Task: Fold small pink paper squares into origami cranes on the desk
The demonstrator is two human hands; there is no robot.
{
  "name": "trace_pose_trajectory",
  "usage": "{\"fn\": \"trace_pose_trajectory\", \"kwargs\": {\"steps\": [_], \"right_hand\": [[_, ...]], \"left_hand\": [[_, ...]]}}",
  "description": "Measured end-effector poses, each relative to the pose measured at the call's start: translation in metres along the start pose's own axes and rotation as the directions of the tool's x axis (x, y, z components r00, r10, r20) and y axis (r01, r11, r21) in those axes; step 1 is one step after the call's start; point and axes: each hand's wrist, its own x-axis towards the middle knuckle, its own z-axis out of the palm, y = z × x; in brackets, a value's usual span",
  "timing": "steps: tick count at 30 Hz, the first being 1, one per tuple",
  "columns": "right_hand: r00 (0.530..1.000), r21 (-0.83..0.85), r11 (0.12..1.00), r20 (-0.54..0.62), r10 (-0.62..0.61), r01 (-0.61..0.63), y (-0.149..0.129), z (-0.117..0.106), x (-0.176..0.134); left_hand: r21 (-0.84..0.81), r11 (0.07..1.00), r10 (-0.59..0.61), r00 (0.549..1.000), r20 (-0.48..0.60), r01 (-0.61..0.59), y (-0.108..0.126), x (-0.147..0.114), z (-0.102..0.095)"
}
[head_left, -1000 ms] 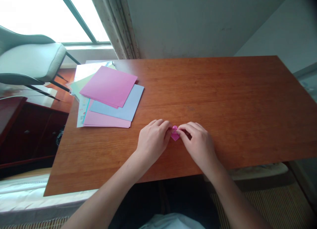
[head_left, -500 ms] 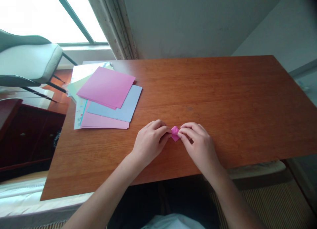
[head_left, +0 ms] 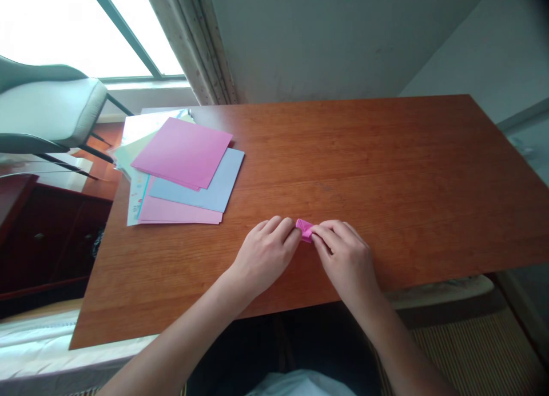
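Head view: paper stack (head_left: 184, 153) left of folded pink paper (head_left: 304, 227); chair (head_left: 49, 111) farther left.

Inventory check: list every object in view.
Small folded pink paper piece: 1, bright pink, between hands
Long wooden table: 1, reddish brown, centre
Square pink paper sheets: 2+, deep pink, atop pile, table left
Flat blue paper: count unclear, pale blue, beneath them
Lower paper sheets: 2+, light pink, pile's near edge
Pale flat sheets: count unclear, white and green, pile's left
Curved chair: 1, grey, far left
Large window: 1, white, behind chair
Patterned fabric curtain: 1, grey, beside window
Boxy cabinet: 1, dark red, left
Striped mat: at least 1, tan, lower right
Left hand: 1, bare, fingers on folded piece
Right hand: 1, bare, likewise
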Motion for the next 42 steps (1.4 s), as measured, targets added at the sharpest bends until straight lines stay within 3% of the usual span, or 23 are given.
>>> {"fn": "trace_pose_trajectory", "kwargs": {"steps": [5,10,15,24,31,42], "right_hand": [[0.999,0.060,0.998,0.039,0.000,-0.002,0.007,-0.002,0.005],[0.993,0.081,0.993,0.084,0.079,-0.086,0.013,-0.004,0.014],[0.982,0.120,0.983,0.142,0.123,-0.140,0.015,-0.006,0.019],[0.972,0.004,0.983,0.150,0.180,-0.183,0.010,-0.001,0.025],[0.973,-0.048,0.982,0.134,0.188,-0.183,0.007,0.002,0.025],[0.969,-0.155,0.970,0.134,0.206,-0.185,-0.002,0.003,0.027]], "left_hand": [[-0.033,0.999,-0.043,0.999,0.000,0.043,-0.001,0.000,0.002],[-0.141,0.970,-0.193,0.980,0.038,0.197,0.002,0.002,0.003],[-0.140,0.947,-0.284,0.958,0.050,0.288,0.010,0.008,0.002],[-0.089,0.911,-0.405,0.914,-0.007,0.403,0.019,0.012,0.008],[-0.114,0.889,-0.451,0.891,-0.055,0.443,0.021,0.014,0.011],[-0.092,0.904,-0.423,0.903,-0.071,0.417,0.021,0.014,0.012]]}}
